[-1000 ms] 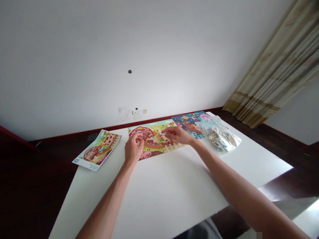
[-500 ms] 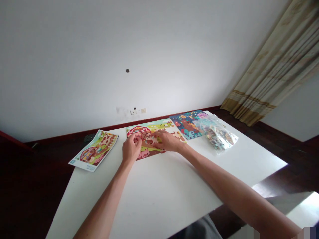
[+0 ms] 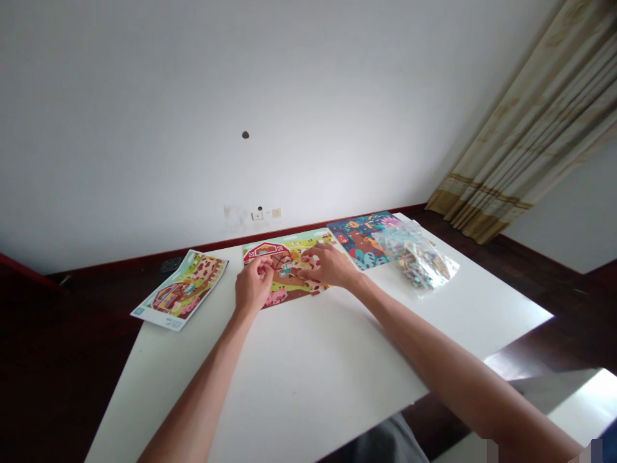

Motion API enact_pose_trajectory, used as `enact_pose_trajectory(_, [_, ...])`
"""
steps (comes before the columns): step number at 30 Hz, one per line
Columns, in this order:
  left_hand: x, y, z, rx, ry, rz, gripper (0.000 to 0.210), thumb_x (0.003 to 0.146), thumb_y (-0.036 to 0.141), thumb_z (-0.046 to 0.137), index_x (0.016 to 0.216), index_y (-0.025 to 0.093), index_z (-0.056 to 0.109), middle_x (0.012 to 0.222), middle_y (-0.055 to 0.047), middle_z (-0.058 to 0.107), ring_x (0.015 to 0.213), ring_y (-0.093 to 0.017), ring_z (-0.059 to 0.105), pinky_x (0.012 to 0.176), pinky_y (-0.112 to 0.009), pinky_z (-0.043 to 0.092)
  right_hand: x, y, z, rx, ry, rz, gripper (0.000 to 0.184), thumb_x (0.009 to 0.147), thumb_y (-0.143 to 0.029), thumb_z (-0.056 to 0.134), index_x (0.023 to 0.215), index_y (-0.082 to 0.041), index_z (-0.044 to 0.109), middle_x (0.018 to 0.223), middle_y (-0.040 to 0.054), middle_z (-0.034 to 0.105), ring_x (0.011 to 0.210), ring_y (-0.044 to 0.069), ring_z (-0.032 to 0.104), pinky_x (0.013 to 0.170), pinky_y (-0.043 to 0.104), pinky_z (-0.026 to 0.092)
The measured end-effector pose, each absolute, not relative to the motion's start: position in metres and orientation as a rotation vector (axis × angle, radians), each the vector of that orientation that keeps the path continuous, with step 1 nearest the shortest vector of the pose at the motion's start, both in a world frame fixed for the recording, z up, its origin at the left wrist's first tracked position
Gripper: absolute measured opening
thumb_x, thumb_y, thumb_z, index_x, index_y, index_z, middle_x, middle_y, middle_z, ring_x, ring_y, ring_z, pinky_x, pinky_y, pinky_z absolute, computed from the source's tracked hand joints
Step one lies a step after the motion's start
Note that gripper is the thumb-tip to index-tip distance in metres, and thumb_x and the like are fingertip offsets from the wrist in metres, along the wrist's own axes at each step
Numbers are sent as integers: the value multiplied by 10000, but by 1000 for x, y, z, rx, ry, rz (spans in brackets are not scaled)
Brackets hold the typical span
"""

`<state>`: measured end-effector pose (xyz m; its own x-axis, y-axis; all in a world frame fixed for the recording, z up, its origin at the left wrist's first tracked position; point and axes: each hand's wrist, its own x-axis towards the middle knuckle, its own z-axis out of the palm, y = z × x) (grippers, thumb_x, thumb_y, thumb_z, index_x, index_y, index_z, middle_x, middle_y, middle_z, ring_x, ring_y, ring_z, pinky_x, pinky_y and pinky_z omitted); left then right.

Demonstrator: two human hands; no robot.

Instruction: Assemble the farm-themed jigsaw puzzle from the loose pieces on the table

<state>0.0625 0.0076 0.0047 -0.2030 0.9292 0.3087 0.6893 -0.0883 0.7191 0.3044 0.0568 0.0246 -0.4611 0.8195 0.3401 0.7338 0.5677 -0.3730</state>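
Observation:
A farm jigsaw puzzle with a red barn, green fields and pink pigs lies at the far side of the white table. Over its left part is my left hand, fingertips pinched together; whatever they hold, if anything, is too small to make out. My right hand rests on the right half of the puzzle, fingers stretched and thumb apart, covering part of the spotted cow. Between the hands a small patch with light-blue detail shows near the barn door.
A printed farm picture sheet lies at the table's left edge. To the right are a dark blue picture puzzle and a clear plastic bag of loose pieces, overlapping it. The white table stands near the wall.
My right hand has shifted slightly right and away from the left, uncovering the light-blue patch by the barn. My left hand stays pinched in nearly the same place.

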Motion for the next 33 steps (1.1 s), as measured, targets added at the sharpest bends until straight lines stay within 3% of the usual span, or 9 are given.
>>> enact_pose_trajectory(6, [63, 7, 5, 1749, 1952, 1127, 186, 894, 267, 577, 1006, 266, 726, 962, -15, 790, 866, -209, 726, 830, -285, 500, 284, 46, 30, -1245, -2395, 307, 339, 897, -301, 730, 1229, -241, 752, 975, 63, 777, 914, 224, 698, 740, 275, 493])
enact_pose_trajectory(11, [64, 6, 7, 1766, 1921, 1146, 170, 894, 248, 565, 978, 263, 712, 995, -13, 791, 885, -205, 722, 835, -280, 496, 294, 54, 28, -1200, -2408, 359, 381, 898, -261, 726, 1278, -232, 735, 1029, 67, 780, 884, 215, 706, 762, 279, 497])
enact_pose_trajectory(16, [65, 6, 9, 1772, 1911, 1144, 165, 899, 237, 557, 963, 257, 708, 1008, -17, 791, 882, -202, 717, 837, -274, 496, 304, 59, 26, -1153, -2421, 343, 404, 856, -309, 811, 1247, -228, 752, 1169, 100, 763, 1064, 262, 698, 863, 308, 517])
enact_pose_trajectory(23, [63, 8, 6, 1802, 1899, 1150, 156, 895, 250, 560, 958, 264, 702, 1012, -6, 789, 856, -191, 702, 803, -268, 489, 309, 62, 31, -1254, -2390, 400, 327, 833, -254, 777, 1160, -254, 785, 991, 48, 791, 831, 210, 713, 720, 270, 492])
enact_pose_trajectory(28, [62, 8, 4, 1811, 1893, 1166, 157, 891, 253, 556, 947, 260, 704, 980, 0, 785, 830, -185, 692, 790, -271, 483, 329, 78, 24, -1177, -2326, 251, 397, 792, -165, 751, 1187, -197, 772, 1080, 92, 760, 919, 218, 693, 795, 282, 507])
enact_pose_trajectory(33, [62, 8, 4, 1814, 1889, 1159, 155, 898, 260, 554, 951, 257, 700, 1002, -6, 787, 841, -187, 690, 788, -274, 480, 347, 93, 15, -1144, -2330, 377, 369, 820, -53, 625, 1116, -188, 799, 1083, 72, 770, 916, 188, 715, 832, 260, 524])
